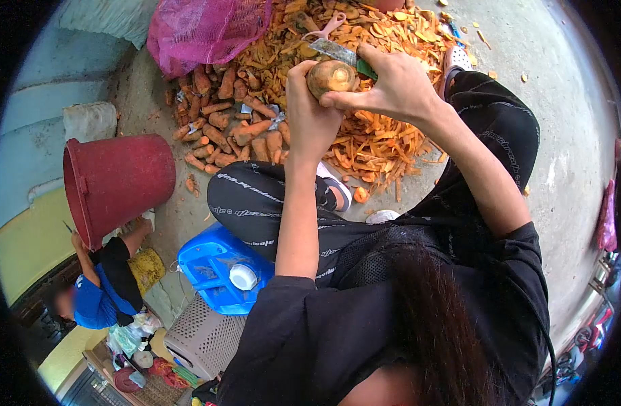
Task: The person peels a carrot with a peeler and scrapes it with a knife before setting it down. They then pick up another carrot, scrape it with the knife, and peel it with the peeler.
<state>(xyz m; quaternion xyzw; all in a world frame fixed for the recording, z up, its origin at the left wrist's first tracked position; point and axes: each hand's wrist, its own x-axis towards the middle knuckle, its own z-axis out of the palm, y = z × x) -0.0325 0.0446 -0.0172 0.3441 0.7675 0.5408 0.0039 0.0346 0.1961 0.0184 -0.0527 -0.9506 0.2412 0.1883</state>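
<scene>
My left hand (310, 122) is wrapped round a large brownish carrot (332, 78), its cut end turned toward me. Against the carrot's right side, my right hand (402, 84) grips a knife by its green handle (366, 69), thumb pressed near the carrot's end. The knife's broad, dirt-smeared blade (332, 50) points away to the left, behind the carrot. Just beyond it a pink looped handle (331, 24) shows over the peelings; what it belongs to is hidden. Orange peelings (385, 145) lie heaped under and past my hands.
Unpeeled carrots (219, 132) lie on the ground at left, below a pink mesh sack (205, 34). A tilted red bucket (124, 183), blue jerrycan (222, 271) and perforated crate (202, 335) stand to my left. Another person in blue (100, 291) sits beyond them.
</scene>
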